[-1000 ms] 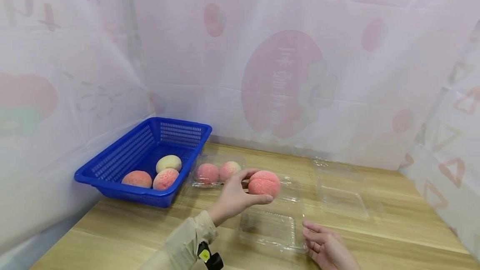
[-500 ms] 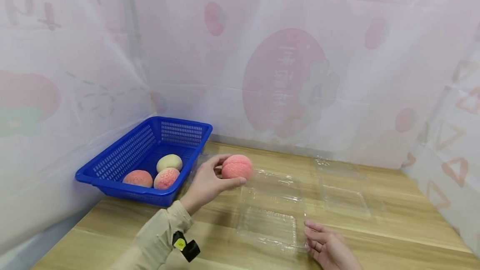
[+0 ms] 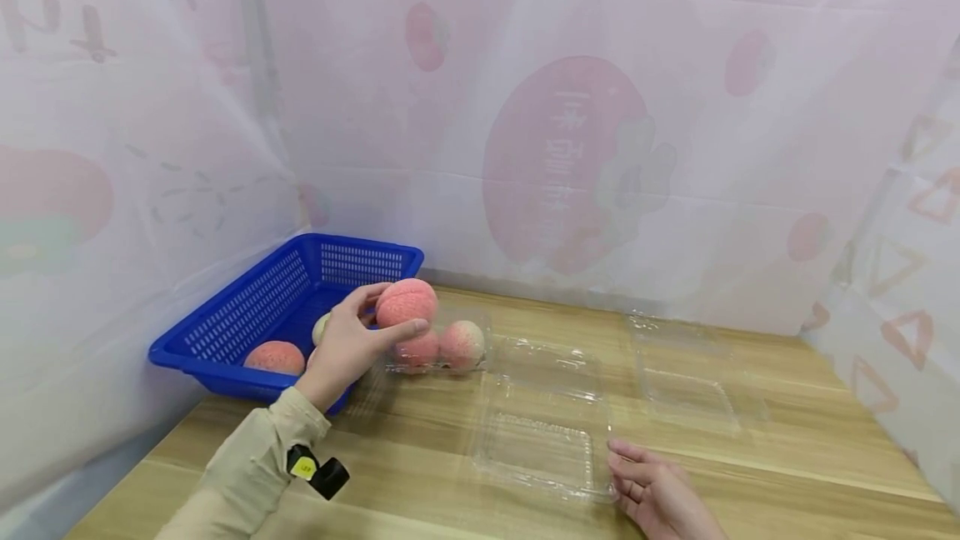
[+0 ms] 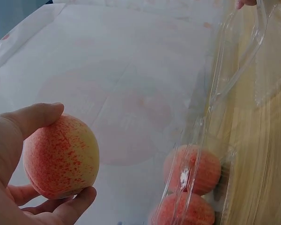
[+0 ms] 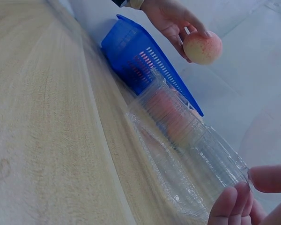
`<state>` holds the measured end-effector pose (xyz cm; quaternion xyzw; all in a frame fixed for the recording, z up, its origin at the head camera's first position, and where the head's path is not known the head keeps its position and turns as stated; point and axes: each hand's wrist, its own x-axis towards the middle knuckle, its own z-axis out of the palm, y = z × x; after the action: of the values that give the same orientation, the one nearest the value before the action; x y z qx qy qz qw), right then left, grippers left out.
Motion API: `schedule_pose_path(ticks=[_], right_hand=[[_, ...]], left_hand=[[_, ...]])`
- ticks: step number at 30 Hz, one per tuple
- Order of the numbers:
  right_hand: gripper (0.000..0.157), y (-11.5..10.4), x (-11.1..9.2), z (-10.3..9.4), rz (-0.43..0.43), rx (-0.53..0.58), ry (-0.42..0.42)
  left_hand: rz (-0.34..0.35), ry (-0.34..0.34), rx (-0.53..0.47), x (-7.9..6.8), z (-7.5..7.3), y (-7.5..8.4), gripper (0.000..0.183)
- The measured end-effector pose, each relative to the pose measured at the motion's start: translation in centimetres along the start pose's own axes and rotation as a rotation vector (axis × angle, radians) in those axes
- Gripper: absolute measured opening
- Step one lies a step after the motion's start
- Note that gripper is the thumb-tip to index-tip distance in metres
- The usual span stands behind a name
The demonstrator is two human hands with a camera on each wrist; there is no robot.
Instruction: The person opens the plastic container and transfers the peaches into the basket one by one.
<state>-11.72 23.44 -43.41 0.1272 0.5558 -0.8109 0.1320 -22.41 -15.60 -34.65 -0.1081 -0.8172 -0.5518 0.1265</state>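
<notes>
My left hand holds a pink and pale-yellow peach between thumb and fingers, raised above the table near the blue basket's right side. The left wrist view shows the thumb on top of the peach and fingertips under it. My right hand pinches the right edge of an opened clear plastic clamshell box, which has nothing in it. The right wrist view shows thumb and fingers at the rim of this box. Behind the held peach, two peaches sit in another clear box.
A blue plastic basket stands at the left, with a reddish peach and a pale one partly hidden by my hand. Another opened clear box lies at the right. Printed cloth walls the wooden table.
My left hand has carried the peach left and a little upward, from over the middle box to near the basket. The right hand has stayed at the box edge.
</notes>
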Motion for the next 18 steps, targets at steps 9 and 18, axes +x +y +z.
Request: schedule_pose_path(ticks=[9,18], right_hand=[[0.026,0.2,0.0,0.4,0.001,0.003,-0.012],[0.026,0.0,0.0,0.3,0.0,0.007,-0.009]], left_hand=[[-0.054,0.055,0.125,-0.5,-5.1,-1.7,0.088],[-0.154,0.099,0.201,-1.2,-8.5,-3.7,0.095]])
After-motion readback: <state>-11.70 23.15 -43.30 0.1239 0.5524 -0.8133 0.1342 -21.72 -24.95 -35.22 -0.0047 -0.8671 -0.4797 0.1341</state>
